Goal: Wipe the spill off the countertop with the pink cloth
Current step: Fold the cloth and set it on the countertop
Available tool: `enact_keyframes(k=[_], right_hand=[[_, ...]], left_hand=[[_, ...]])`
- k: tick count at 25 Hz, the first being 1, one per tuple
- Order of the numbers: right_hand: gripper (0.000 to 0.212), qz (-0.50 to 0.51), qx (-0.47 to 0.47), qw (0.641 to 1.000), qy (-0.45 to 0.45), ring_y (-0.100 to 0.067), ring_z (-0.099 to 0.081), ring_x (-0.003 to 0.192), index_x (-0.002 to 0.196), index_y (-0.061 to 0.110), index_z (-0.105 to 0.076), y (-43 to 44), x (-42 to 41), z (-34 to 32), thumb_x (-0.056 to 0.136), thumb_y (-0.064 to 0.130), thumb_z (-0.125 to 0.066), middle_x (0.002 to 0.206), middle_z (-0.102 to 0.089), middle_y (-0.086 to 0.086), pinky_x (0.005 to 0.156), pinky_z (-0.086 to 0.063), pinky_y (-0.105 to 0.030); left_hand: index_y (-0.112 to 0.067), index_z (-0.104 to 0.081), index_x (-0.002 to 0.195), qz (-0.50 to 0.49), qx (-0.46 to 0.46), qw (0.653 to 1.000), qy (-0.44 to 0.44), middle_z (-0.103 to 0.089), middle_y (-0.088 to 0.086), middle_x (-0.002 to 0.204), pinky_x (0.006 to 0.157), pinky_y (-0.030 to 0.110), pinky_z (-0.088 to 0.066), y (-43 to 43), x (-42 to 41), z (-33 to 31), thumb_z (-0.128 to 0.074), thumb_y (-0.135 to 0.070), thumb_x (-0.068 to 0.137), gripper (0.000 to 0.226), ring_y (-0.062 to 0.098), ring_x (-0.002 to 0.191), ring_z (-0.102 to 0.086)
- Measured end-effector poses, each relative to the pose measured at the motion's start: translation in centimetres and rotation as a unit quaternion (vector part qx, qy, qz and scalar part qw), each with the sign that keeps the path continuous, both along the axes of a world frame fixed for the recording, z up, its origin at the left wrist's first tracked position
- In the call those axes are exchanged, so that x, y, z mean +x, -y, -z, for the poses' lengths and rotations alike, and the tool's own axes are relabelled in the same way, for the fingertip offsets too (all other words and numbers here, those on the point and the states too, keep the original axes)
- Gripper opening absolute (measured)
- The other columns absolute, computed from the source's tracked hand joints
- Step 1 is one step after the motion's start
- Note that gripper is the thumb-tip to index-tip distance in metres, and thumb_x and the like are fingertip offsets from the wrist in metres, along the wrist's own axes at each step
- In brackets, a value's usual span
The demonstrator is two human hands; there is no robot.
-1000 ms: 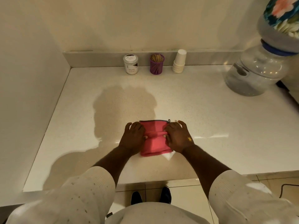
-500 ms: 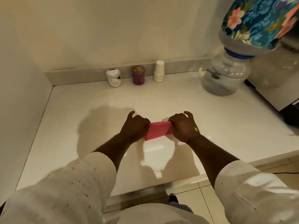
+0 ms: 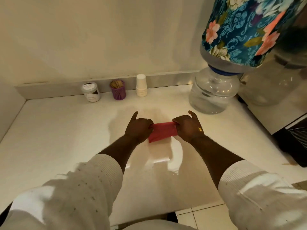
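1. Our left hand [image 3: 138, 128] and right hand [image 3: 188, 127] each pinch one end of the folded pink cloth [image 3: 162, 131], fingers closed tight on it, index fingers sticking out.
2. The cloth hangs stretched between our hands over the middle of the pale speckled stone countertop [image 3: 58, 130]; whether it touches the surface we cannot tell.
3. No clear puddle shows; glare and shadow hide the spill.
4. We judge we are readying the cloth. Next: press it flat and sweep across the wet patch, well clear of the clear plastic water bottle [image 3: 213, 92].
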State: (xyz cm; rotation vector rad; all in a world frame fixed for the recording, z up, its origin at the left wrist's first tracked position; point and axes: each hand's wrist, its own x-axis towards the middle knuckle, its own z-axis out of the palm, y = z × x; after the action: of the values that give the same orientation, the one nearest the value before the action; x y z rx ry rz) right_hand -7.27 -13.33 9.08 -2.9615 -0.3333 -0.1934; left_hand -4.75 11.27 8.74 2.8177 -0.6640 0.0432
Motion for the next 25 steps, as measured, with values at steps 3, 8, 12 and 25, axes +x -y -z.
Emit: enact_keyframes(k=[3, 8, 12, 25], right_hand=[[0.023, -0.004, -0.002, 1.0, 0.003, -0.024, -0.066, 0.105, 0.106, 0.024, -0.073, 4.3, 4.0, 0.7, 0.093, 0.02, -0.054, 0.099, -0.075, -0.001, 0.12, -0.016, -0.046], [0.02, -0.032, 0.017, 0.999, 0.03, -0.025, -0.065, 0.103, 0.106, 0.023, -0.071, 7.7, 8.9, 1.8, 0.089, 0.017, -0.061, 0.097, -0.072, -0.001, 0.119, -0.021, -0.05], [0.024, -0.076, -0.005, 0.997, -0.019, -0.025, -0.065, 0.108, 0.11, 0.02, -0.073, 9.0, 7.6, 4.7, 0.087, 0.014, -0.065, 0.104, -0.074, -0.004, 0.121, -0.019, -0.049], [0.069, -0.126, 0.009, 0.99, -0.065, -0.031, -0.044, 0.144, 0.15, 0.003, -0.044, 9.1, 1.0, 8.8, 0.092, 0.04, -0.04, 0.155, -0.046, -0.017, 0.118, -0.029, -0.063]], left_hand=[[-0.023, -0.071, 0.105, -0.025, 0.009, 0.999, 0.024, -0.072, -0.001, 0.095, 0.125, 0.044, -0.003, 4.4, 3.3, 0.3, -0.052, -0.031, 0.096, 0.022, 0.018, 0.101, -0.067], [-0.018, -0.072, 0.108, -0.044, 0.041, 0.994, 0.09, -0.072, 0.008, 0.097, 0.122, 0.044, -0.021, 8.6, 7.2, 0.4, -0.051, -0.023, 0.096, 0.025, 0.025, 0.095, -0.07], [-0.016, -0.07, 0.109, -0.011, 0.07, 0.997, 0.029, -0.073, 0.009, 0.103, 0.119, 0.042, -0.027, 9.5, 5.6, 3.4, -0.056, -0.017, 0.091, 0.022, 0.027, 0.102, -0.069], [0.007, -0.061, 0.122, 0.022, -0.03, 0.999, -0.026, -0.066, 0.027, 0.124, 0.079, 0.05, -0.06, 9.9, -1.9, 7.3, -0.067, -0.014, 0.079, 0.048, 0.045, 0.103, -0.067]])
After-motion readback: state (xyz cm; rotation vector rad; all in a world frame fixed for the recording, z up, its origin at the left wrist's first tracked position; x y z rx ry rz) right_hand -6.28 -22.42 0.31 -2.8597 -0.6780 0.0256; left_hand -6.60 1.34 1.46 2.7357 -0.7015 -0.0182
